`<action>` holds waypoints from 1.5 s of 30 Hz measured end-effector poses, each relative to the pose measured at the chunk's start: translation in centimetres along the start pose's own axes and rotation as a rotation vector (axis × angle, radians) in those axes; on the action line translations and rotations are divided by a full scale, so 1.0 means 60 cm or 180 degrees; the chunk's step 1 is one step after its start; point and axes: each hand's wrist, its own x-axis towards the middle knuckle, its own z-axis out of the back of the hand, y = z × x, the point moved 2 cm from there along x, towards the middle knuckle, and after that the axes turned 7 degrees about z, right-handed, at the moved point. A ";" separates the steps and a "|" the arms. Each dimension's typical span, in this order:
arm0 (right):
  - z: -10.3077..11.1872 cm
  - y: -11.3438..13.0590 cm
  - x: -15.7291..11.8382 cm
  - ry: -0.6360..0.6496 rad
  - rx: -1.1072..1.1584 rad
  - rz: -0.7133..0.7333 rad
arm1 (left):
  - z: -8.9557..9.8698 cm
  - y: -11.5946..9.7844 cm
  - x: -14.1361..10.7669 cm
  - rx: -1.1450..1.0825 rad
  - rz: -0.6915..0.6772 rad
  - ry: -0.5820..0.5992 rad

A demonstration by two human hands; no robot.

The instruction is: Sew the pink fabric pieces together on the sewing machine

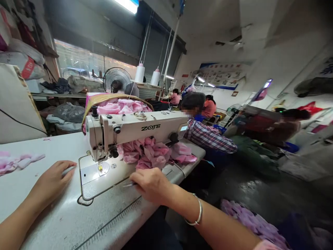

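On the left of the white sewing table (109, 211), my left hand (53, 178) rests beside the machine's bed. Its thumb and forefinger are apart, with a pale grey gap between them and no held thing that I can make out. Closer to the table's front edge, my right hand (153, 184), with a silver bangle (199, 211) on the wrist, is closed around a thin, blurred metal tool (128, 184). The white sewing machine (140, 126) stands past both hands, its lamp lighting the yellow presser foot (100, 168). Bunched pink fabric (151, 152) lies under its arm.
More pink fabric (18, 161) lies at the table's left. Behind the machine are a heaped pink load (125, 106), thread cones (139, 73) and a fan (117, 81). A person in a plaid shirt (208, 135) sits at the right. Pink-purple cloth (252, 222) is on the floor.
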 end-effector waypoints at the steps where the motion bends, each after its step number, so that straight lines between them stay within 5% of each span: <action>1: -0.004 -0.013 -0.015 0.0020 -0.0122 -0.0265 | -0.001 0.001 0.001 -0.0023 -0.0021 -0.0017; 4: -0.023 -0.044 -0.049 0.0136 -0.0225 -0.0853 | -0.002 0.002 0.002 -0.0053 -0.0073 -0.0082; 8: -0.037 -0.061 -0.065 0.0077 -0.0069 -0.0994 | 0.003 -0.002 -0.002 -0.0075 -0.0084 -0.0036; 19: 0.021 -0.081 -0.028 -0.1007 0.1013 -0.1287 | 0.024 -0.043 -0.020 -0.0258 0.0069 0.0244; 25: 0.021 -0.068 -0.003 -0.1095 0.1601 -0.1203 | 0.022 -0.116 -0.058 -0.0659 0.0100 0.0924; 29: 0.012 -0.042 0.023 -0.1080 0.2402 -0.1094 | 0.011 -0.177 -0.093 -0.1684 0.0136 0.1744; 33: -0.006 -0.011 0.049 -0.0992 0.2936 -0.0885 | 0.002 -0.204 -0.105 -0.2043 0.0063 0.1760; 40: -0.026 0.019 0.080 -0.0778 0.3534 -0.0704 | 0.001 -0.185 -0.092 -0.1981 0.0060 0.1406; 45: -0.037 0.015 0.095 -0.0734 0.2988 -0.0560 | 0.000 -0.177 -0.089 -0.1755 0.0072 0.1452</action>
